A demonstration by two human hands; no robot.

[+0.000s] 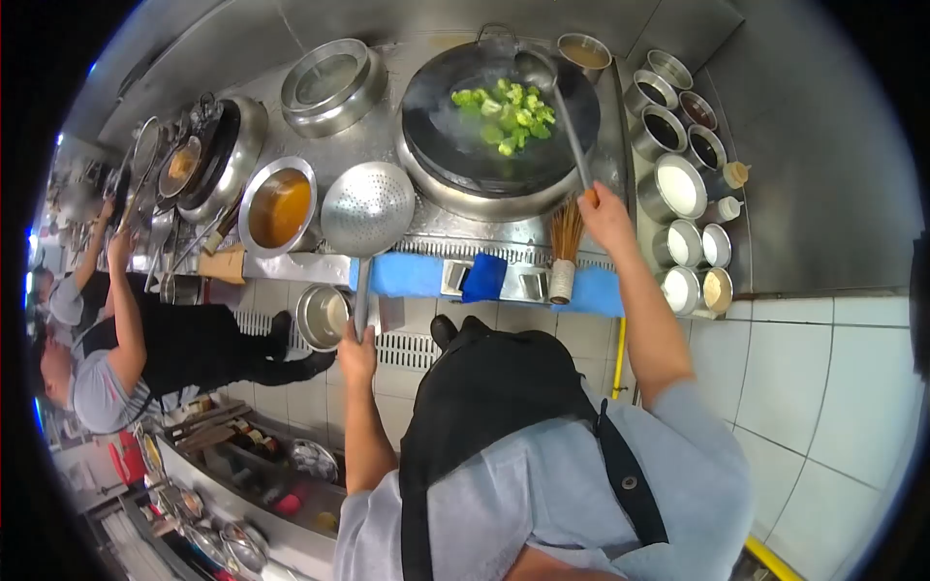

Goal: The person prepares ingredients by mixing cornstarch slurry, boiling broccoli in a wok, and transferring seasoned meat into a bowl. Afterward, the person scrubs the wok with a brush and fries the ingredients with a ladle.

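My right hand (605, 215) is closed round the handle of a long ladle (536, 70). The ladle's bowl rests at the far right of a black wok (441, 145), beside a heap of green broccoli (513, 116) with steam over it. In my left hand (357, 360) is the handle of a round perforated strainer (368, 208), held left of the wok near a metal bowl of orange-brown liquid (279, 210). A bamboo wok brush (565, 250) stands at the counter's front edge, close to my right forearm.
Several metal pots of sauces and white powders (680, 186) line the right side, with squeeze bottles (733, 175). Blue cloths (484, 278) lie along the front edge. At left, a co-worker (116, 358) works at another wok (237, 155). A lidded metal pot (334, 87) stands behind.
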